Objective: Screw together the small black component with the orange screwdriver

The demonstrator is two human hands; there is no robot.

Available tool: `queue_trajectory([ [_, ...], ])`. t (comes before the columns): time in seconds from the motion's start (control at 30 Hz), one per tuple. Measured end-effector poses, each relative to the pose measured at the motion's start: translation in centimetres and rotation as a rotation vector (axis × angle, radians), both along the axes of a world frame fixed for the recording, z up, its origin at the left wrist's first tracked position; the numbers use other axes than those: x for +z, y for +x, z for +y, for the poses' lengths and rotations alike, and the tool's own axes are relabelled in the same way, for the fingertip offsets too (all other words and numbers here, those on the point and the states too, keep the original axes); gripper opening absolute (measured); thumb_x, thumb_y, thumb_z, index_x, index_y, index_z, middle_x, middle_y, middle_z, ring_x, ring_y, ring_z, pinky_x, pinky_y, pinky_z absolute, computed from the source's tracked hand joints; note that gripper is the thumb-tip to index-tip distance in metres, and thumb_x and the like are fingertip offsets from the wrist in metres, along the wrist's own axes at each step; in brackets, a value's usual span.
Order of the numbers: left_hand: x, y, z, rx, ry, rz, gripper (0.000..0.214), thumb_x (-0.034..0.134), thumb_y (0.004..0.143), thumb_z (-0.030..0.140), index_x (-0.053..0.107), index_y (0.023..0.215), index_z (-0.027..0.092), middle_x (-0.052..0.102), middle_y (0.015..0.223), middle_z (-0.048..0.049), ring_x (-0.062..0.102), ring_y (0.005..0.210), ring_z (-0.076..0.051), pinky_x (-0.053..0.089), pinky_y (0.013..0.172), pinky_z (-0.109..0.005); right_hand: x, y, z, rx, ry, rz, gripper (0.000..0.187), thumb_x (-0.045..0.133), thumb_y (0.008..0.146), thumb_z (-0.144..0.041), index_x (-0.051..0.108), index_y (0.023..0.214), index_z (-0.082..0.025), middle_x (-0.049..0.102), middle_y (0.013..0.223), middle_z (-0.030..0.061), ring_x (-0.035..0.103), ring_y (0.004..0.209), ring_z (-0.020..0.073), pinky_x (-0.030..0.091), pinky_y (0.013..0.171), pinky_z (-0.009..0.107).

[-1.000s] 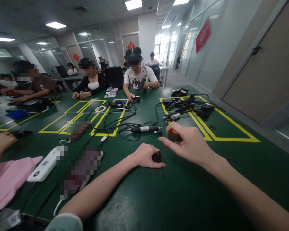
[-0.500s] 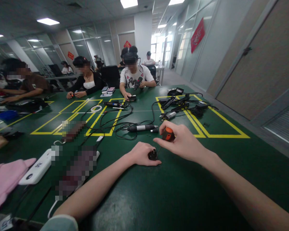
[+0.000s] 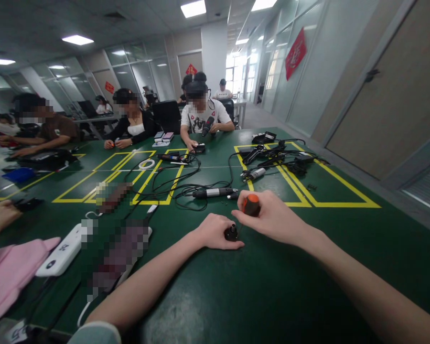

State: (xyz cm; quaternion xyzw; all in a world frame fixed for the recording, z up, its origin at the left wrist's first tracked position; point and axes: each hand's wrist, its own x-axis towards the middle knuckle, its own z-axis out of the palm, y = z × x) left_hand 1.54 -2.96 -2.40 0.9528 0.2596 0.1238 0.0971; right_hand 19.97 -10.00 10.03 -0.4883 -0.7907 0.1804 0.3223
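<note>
My left hand (image 3: 217,233) rests on the green table, its fingers closed around a small black part (image 3: 231,232) with a short round stub pointing up. Just right of it, my right hand (image 3: 267,212) grips a screwdriver (image 3: 252,205) by its orange and black handle. The thin shaft slants down toward the black part; whether its tip touches is too small to tell. Beyond my hands lies a grey and black pen-shaped electric tool (image 3: 215,193) with its cable. Tiny screws seem to lie near its right end.
Black cables and tools (image 3: 272,155) lie inside yellow tape outlines at the right. On the left are a white power strip (image 3: 62,251), a pixelated device (image 3: 120,253) and a pink cloth (image 3: 16,272). Co-workers sit across the table; one holds a power tool (image 3: 208,125).
The whole view has shifted slightly, so things appear a little further right. Both hands keep their grips, and the screwdriver handle looks slightly turned.
</note>
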Motion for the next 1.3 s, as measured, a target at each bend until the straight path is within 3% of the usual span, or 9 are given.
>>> queue_trajectory([
  [0.27, -0.13, -0.11, 0.05, -0.021, 0.002, -0.014, 0.047, 0.073, 0.085, 0.064, 0.063, 0.073, 0.019, 0.072, 0.074, -0.0039, 0.068, 0.069, -0.019, 0.04, 0.063, -0.028, 0.1, -0.15, -0.02, 0.017, -0.093, 0.02, 0.004, 0.063, 0.079, -0.022, 0.06, 0.082, -0.02, 0.057, 0.067, -0.004, 0.051, 0.059, 0.0129, 0.038, 0.056, 0.025],
  [0.43, -0.22, -0.13, 0.08, 0.014, 0.001, -0.024, 0.048, 0.073, 0.084, 0.064, 0.063, 0.072, 0.019, 0.072, 0.074, -0.0036, 0.068, 0.068, -0.019, 0.04, 0.061, -0.028, -0.16, -0.42, 0.23, -0.019, -0.126, -0.048, 0.026, 0.066, 0.089, -0.041, 0.062, 0.075, -0.019, 0.054, 0.059, -0.003, 0.048, 0.055, 0.0136, 0.032, 0.054, 0.026],
  [0.7, -0.23, -0.33, 0.05, -0.023, -0.019, -0.028, 0.046, 0.072, 0.085, 0.063, 0.065, 0.076, 0.019, 0.072, 0.077, -0.0038, 0.069, 0.072, -0.019, 0.045, 0.066, -0.027, 0.24, -0.34, 0.18, 0.009, -0.241, -0.02, 0.004, 0.066, 0.077, -0.019, 0.062, 0.078, -0.019, 0.059, 0.065, -0.0031, 0.052, 0.06, 0.0133, 0.036, 0.059, 0.026],
  [0.8, -0.19, -0.32, -0.03, -0.02, -0.022, -0.031, 0.046, 0.072, 0.086, 0.064, 0.065, 0.076, 0.019, 0.072, 0.077, -0.0037, 0.069, 0.073, -0.019, 0.045, 0.066, -0.027, 0.19, -0.34, 0.13, 0.008, -0.268, -0.023, 0.002, 0.066, 0.077, -0.02, 0.064, 0.079, -0.018, 0.061, 0.067, -0.0017, 0.054, 0.061, 0.0143, 0.036, 0.058, 0.027],
  [0.97, -0.24, -0.19, -0.07, 0.025, 0.012, -0.012, 0.05, 0.072, 0.084, 0.065, 0.062, 0.07, 0.019, 0.069, 0.069, -0.0028, 0.066, 0.065, -0.018, 0.039, 0.06, -0.028, 0.42, -0.52, 0.04, -0.049, -0.257, -0.05, 0.028, 0.068, 0.086, -0.043, 0.064, 0.072, -0.019, 0.057, 0.06, -0.0014, 0.05, 0.057, 0.0147, 0.034, 0.058, 0.028],
  [1.17, -0.08, -0.06, -0.03, -0.012, 0.001, 0.009, 0.049, 0.072, 0.085, 0.065, 0.063, 0.07, 0.019, 0.07, 0.072, -0.003, 0.066, 0.066, -0.017, 0.036, 0.059, -0.028, 0.55, -0.22, -0.06, 0.003, -0.275, 0.0, 0.003, 0.066, 0.078, -0.023, 0.064, 0.077, -0.02, 0.055, 0.059, -0.0053, 0.048, 0.056, 0.0122, 0.037, 0.059, 0.027],
  [1.3, 0.12, -0.03, -0.17, -0.017, 0.006, 0.008, 0.047, 0.074, 0.085, 0.063, 0.065, 0.073, 0.019, 0.072, 0.075, -0.0031, 0.067, 0.07, -0.018, 0.038, 0.062, -0.027, 0.24, 0.01, 0.04, 0.029, -0.297, 0.048, 0.014, 0.066, 0.07, -0.016, 0.063, 0.083, -0.02, 0.052, 0.062, -0.0077, 0.044, 0.057, 0.0108, 0.037, 0.058, 0.025],
])
